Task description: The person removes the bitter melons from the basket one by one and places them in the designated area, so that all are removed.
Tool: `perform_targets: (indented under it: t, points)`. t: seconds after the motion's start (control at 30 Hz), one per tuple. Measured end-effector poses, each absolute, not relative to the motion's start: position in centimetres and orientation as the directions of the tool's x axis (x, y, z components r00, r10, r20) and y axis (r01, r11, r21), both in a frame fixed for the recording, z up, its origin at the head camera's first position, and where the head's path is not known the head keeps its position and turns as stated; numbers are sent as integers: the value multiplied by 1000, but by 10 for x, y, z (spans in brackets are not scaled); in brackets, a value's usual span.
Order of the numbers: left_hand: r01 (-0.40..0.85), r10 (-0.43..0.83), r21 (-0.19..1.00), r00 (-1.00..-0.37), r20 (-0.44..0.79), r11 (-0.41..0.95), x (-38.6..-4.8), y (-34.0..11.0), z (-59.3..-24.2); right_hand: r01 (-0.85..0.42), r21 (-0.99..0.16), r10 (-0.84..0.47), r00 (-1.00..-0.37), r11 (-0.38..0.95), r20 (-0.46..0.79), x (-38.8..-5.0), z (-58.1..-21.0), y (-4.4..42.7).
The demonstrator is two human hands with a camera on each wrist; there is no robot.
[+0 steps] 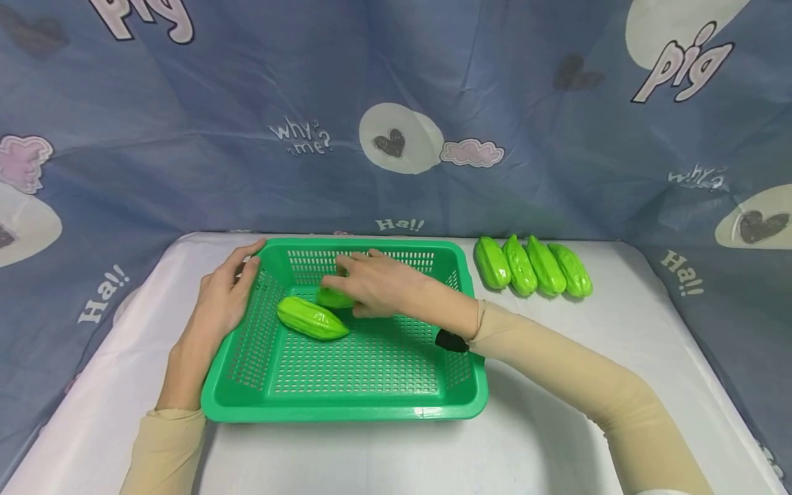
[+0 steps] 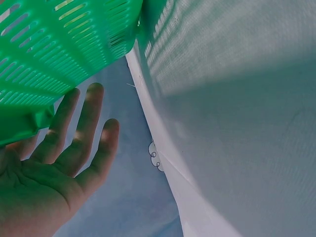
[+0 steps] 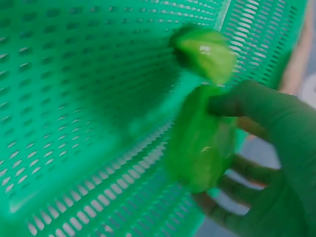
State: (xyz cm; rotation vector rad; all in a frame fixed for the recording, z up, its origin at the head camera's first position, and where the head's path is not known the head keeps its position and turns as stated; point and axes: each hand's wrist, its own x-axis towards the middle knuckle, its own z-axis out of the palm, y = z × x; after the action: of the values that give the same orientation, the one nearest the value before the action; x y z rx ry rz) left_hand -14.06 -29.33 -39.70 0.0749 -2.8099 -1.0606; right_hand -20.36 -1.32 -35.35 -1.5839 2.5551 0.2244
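Note:
A green slatted basket [image 1: 346, 412] sits on the table. Inside, my right hand [image 1: 377, 282] holds a shiny green ribbed star fruit [image 1: 334, 298], mostly covered by the fingers in the head view. The right wrist view, slightly blurred, has the thumb on one side of this star fruit [image 3: 200, 143] and fingers on the other. Another star fruit [image 1: 312, 318] lies beside it on the basket floor. At the basket's left rim rests my left hand [image 1: 219, 302]. In the left wrist view its fingers [image 2: 89, 113] are extended, loosely spread along the outside wall.
Several more star fruits [image 1: 521, 267] lie in a row to the right of the basket, on the white tablecloth [image 1: 544, 385]. A blue printed cloth [image 1: 346, 89] hangs behind the table and along its sides.

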Motion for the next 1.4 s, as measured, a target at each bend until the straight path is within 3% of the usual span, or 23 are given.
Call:
perform_targets:
  t: [0.17,0.57,0.83,1.4]
  points:
    - [-5,-96,665,-990,101,747,-141,-294,-398,-876,18,-862,-478,482,-167,-200,-335,2]
    - [6,-85,657,-991,107,754,-141,-293,-398,-829,-25,-829,-559,558,7,-194,-303,53]
    - [3,-86,655,-991,103,756,-141,-294,-397,-798,-55,-790,-603,601,113,-187,-302,94]
    - [-5,-91,667,-991,94,745,-141,-294,-398,-610,-92,-584,-784,787,211,-161,-326,169]
